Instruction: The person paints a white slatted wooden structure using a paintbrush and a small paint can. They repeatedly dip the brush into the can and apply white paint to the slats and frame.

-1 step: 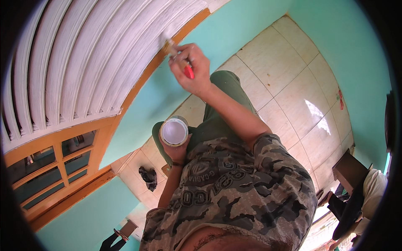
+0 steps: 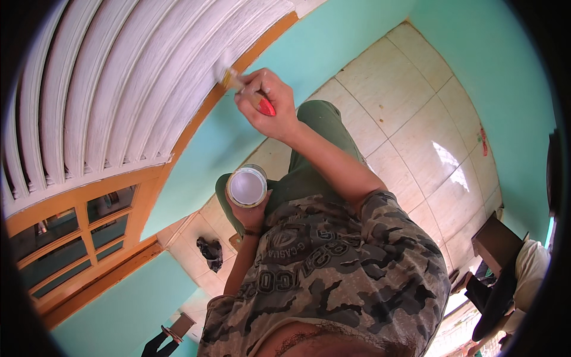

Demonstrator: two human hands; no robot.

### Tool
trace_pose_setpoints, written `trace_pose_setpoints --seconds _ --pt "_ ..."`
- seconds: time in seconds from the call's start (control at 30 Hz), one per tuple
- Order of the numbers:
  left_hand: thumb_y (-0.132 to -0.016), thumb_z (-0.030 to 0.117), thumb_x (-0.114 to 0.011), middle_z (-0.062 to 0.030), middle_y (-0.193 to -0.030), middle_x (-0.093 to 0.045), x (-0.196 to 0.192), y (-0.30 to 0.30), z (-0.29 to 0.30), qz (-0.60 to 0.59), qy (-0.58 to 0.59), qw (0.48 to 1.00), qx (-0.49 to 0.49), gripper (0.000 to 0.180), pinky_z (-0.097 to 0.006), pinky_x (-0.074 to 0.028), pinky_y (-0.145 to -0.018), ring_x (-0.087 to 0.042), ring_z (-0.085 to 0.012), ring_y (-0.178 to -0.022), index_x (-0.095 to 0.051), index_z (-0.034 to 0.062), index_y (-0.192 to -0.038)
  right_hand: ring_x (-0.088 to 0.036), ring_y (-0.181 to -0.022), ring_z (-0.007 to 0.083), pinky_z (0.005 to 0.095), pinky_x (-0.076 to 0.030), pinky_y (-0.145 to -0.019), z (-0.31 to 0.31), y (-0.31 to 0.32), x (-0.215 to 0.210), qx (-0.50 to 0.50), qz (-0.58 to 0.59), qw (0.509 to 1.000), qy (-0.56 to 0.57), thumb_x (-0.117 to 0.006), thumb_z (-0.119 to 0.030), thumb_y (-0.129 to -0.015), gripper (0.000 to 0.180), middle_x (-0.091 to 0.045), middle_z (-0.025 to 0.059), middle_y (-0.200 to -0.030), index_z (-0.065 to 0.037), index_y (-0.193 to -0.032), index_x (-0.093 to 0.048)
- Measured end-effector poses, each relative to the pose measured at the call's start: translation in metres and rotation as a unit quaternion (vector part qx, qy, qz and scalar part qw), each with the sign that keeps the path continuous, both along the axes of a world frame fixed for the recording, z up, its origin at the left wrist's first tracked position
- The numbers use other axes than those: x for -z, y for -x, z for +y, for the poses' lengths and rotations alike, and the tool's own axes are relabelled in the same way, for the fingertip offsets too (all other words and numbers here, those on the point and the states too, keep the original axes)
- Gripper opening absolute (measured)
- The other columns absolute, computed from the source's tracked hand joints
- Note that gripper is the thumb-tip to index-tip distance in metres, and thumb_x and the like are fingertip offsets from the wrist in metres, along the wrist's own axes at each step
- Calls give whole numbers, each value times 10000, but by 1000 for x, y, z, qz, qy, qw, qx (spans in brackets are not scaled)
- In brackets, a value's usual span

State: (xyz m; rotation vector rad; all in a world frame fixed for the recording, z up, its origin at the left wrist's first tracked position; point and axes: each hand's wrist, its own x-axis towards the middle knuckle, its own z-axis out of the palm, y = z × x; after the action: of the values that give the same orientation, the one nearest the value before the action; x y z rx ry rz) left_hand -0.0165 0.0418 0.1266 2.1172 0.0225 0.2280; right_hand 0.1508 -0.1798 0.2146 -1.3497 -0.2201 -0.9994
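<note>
Nearest the camera: camouflage T-shirt [image 2: 333, 273] fills the lower middle, with green trousers [image 2: 315, 149] below it toward the floor. Both forearms come up from this shirt.

Left hand [image 2: 250, 211] is closed around a small round tin [image 2: 247, 186], held from underneath at chest height; open top faces the camera, inside looks white. The fingers are mostly hidden behind the tin, only the thumb side shows.

Right hand [image 2: 267, 104] is stretched out further, fist closed on a paintbrush [image 2: 244, 86]. The red handle end sticks out of the palm on the near side; the metal band and bristles project from the far side of the fist. Bristle tip lies against the lower edge of the white ribbed door panel [image 2: 119, 89]; exact contact hard to make out, bristles blur into the white paint.

Around: orange wooden frame [image 2: 196, 125] runs along the panel edge just beside the brush. Glazed orange window section [image 2: 77, 238] to the left, panes dark. Turquoise wall [image 2: 333, 41] behind the right hand. Beige tiled floor [image 2: 416, 119] beyond the legs, with a dark crumpled rag [image 2: 211, 253] lying on it near the wall. At the right rim, a dark wooden piece of furniture [image 2: 496, 244], cut off by the fisheye edge
</note>
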Motion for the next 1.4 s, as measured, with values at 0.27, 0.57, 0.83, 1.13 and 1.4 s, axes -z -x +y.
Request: trace_pose_setpoints --seconds 0.27,0.57,0.83,1.13,1.4 --pt "-584 243 -989 -134 -1378 -547 14 3 12 -13 -47 999 -22 1076 -403 -432 -1089 -544 -275 -1276 -380 22 -1443 -653 -838 135 291 -534 -766 -107 -32 8 17 82 974 -209 -789 -66 -798 193 -716 104 -914 10 -884 -634" --pt "-596 228 -977 -168 -1446 -497 7 -4 8 -23 -67 997 4 1098 -427 -368 -1135 -494 -306 -1329 -355 -13 -1468 -693 -885 212 356 -568 -790 -47 -21 22 37 23 999 21 -773 -22 -805 225 -680 110 -900 -25 -873 -559" --pt "-601 241 -979 -181 -1447 -496 10 -6 22 -36 -92 995 10 1116 -428 -363 -1140 -490 -315 -1340 -340 -23 -1477 -703 -811 191 319 -584 -787 -119 -59 30 -148 88 968 -184 -695 10 -868 148 -709 138 -896 15 -914 -555" --pt "-583 282 -987 -179 -1431 -520 7 -11 26 -28 -155 987 4 1126 -427 -381 -1130 -506 -313 -1331 -360 -10 -1471 -712 -815 197 336 -583 -747 -48 -56 31 144 21 974 -176 -694 49 -828 146 -698 116 -874 -19 -855 -568" --pt "-545 256 -1006 -158 -1433 -507 16 -11 37 -34 -145 989 1 1131 -428 -392 -1124 -508 -307 -1318 -384 3 -1454 -604 -709 84 271 -519 -652 -81 -52 15 111 -11 932 -344 -723 -34 -762 128 -687 56 -798 -23 -828 -613"
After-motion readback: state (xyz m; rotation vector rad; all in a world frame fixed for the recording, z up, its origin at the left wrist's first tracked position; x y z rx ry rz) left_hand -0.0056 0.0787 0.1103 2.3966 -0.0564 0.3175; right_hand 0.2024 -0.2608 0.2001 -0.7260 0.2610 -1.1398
